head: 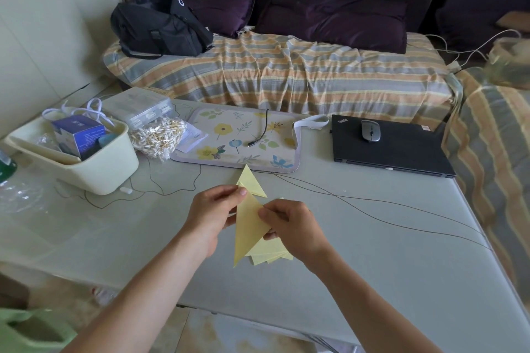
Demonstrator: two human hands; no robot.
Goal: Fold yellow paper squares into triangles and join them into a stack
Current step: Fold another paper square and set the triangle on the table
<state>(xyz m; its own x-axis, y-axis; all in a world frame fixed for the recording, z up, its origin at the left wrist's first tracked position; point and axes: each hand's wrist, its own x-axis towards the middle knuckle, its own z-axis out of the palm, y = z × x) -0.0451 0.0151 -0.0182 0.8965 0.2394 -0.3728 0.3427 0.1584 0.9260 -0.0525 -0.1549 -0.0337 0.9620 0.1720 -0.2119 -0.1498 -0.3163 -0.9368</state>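
Both our hands pinch yellow triangles above the tabletop (372,238): left hand (212,215) the joined stack (252,180), right hand (289,226) a large triangle (249,226). Loose grip may unslot them.

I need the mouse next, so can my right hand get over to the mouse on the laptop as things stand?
Probably yes, once freed: the right hand pinches the yellow paper triangle, but bare table lies between it and the mouse atop the closed laptop.

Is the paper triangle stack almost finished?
Partly. Joined triangles already stick out above the left hand. Both hands, the right hand too, pinch a bigger folded triangle, fitting it on. More yellow sheets wait beneath, so not finished.
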